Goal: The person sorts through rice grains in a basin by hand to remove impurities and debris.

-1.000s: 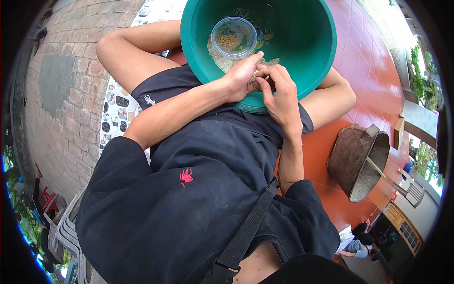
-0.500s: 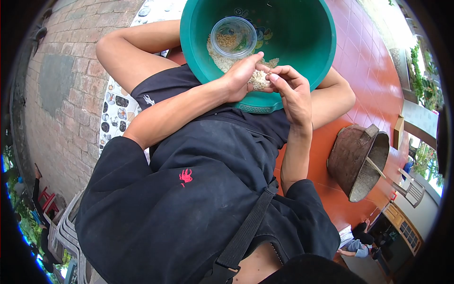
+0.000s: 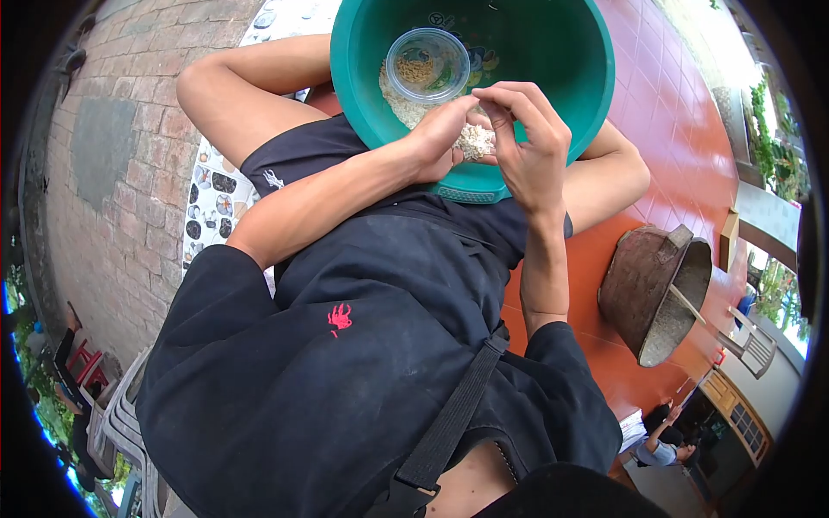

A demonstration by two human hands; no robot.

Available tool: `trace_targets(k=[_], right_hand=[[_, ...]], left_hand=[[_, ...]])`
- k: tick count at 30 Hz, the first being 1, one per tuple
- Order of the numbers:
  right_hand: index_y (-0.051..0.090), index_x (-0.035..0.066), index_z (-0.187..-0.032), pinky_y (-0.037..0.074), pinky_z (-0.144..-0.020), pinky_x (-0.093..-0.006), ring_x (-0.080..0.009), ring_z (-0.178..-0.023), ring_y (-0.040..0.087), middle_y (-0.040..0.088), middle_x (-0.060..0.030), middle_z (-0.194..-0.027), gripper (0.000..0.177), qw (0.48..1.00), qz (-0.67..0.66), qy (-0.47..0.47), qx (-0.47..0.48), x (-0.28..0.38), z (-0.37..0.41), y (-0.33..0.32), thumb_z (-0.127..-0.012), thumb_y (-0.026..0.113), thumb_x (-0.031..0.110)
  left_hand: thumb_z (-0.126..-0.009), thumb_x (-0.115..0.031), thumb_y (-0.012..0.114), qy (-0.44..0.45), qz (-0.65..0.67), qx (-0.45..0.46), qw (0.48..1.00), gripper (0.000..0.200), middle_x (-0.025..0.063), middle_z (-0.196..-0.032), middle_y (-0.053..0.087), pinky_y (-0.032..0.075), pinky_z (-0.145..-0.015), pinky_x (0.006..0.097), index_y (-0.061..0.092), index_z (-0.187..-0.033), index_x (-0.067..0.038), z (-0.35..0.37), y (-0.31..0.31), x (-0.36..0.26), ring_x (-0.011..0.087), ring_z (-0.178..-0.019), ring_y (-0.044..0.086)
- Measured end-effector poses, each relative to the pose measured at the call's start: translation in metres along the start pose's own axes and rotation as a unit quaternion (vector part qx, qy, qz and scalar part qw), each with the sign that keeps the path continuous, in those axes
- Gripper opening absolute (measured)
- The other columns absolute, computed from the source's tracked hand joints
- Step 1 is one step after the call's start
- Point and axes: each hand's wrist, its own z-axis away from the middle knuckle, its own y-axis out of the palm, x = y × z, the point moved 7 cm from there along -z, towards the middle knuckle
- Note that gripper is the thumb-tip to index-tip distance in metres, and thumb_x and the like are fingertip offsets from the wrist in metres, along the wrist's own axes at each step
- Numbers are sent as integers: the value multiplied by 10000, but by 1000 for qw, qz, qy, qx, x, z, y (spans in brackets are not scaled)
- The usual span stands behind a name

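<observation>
Grain sits in my cupped left hand; loosening those fingers could spill it. My right hand is bent narrow beside it, and I cannot tell whether its fingertips meet or pinch anything. A careless knock from either could tip the clear tub just beyond, mixing its brownish grains into the pale heap beside it. The green basin sits between my legs, so shifting them might jolt everything.

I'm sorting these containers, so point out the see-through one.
The small round tub inside the green basin: its clear plastic sets it apart from the basin and the brown pot on the red floor, both opaque.
</observation>
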Motion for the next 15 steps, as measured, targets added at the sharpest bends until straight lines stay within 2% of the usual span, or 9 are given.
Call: trace_targets(k=[2, 5, 7, 10, 15], right_hand=[[712, 21, -945, 537, -682, -343, -257, -808, 662, 657, -105, -896, 152, 997, -12, 61, 43, -11, 9, -2, -815, 682, -54], [704, 28, -968, 534, -688, -351, -256, -814, 645, 654, -92, -896, 192, 995, 22, 37, 94, -21, 25, -7, -785, 724, -27], [695, 45, -978, 528, -710, -364, -252, -833, 621, 648, -68, -920, 226, 989, 41, 37, 134, -26, 36, -6, -763, 758, 14], [692, 53, -950, 522, -730, -368, -246, -839, 607, 635, -57, -921, 200, 981, 92, 14, 171, -22, 44, -6, -763, 762, 36], [682, 60, -933, 510, -731, -365, -242, -830, 588, 618, -55, -896, 173, 974, 120, -5, 191, -23, 48, 2, -775, 750, 52]], left_hand=[[-1062, -357, 331, -15, 1, 3, 1000, 433, 118, -928, 640, 626, -736, 399, 549, -1041, 17, -3, 0, 3, 220, -850, 684], [-1068, -369, 308, -20, 25, 0, 999, 512, 135, -910, 657, 615, -754, 393, 583, -1029, 61, -4, -2, 4, 217, -852, 684], [-1074, -378, 273, -27, 30, 38, 998, 570, 154, -973, 671, 596, -791, 368, 612, -1064, 80, -3, 2, 4, 214, -859, 683], [-1076, -380, 250, -37, 22, 44, 998, 598, 157, -1012, 679, 575, -820, 348, 627, -1084, 85, -2, 4, 4, 206, -861, 678], [-1075, -382, 259, -43, 12, 43, 998, 599, 142, -1022, 675, 557, -837, 339, 637, -1083, 83, -4, 1, 6, 192, -898, 662]])
